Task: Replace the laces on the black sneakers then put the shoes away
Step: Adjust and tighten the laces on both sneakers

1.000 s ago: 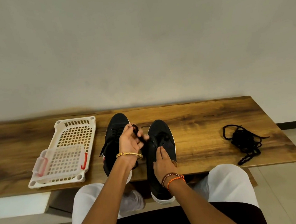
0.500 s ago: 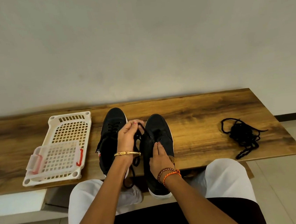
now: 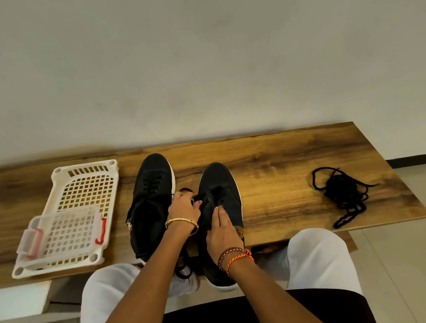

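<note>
Centre of the frame: two black sneakers lie side by side on the table (image 3: 287, 174), toes toward the wall, heels over the near edge.
Left sneaker (image 3: 153, 201): left of centre, a black lace threaded through its upper eyelets.
Right sneaker (image 3: 219, 184): just right of it, eyelets showing; how far it is laced I cannot tell.
Left hand (image 3: 183, 210): between the two shoes, its grip curled and pinched on a black lace (image 3: 196, 198) at the inner edge of the right sneaker; a gold bangle sits on the wrist.
Right hand (image 3: 223, 232): grip apart, fingers straight and pressed flat on the right sneaker's tongue; braided bands on the wrist.
Loose end: a black lace loop (image 3: 183, 268) hangs below the table edge between the shoes.
Spare lace (image 3: 344, 192): a tangled black heap at right of the frame, well apart from the shoes.
Tray (image 3: 67, 263): white slotted plastic at left of the frame, just beside the left sneaker.
Box (image 3: 64, 231): small clear one with red clips, resting on the tray's near part.
</note>
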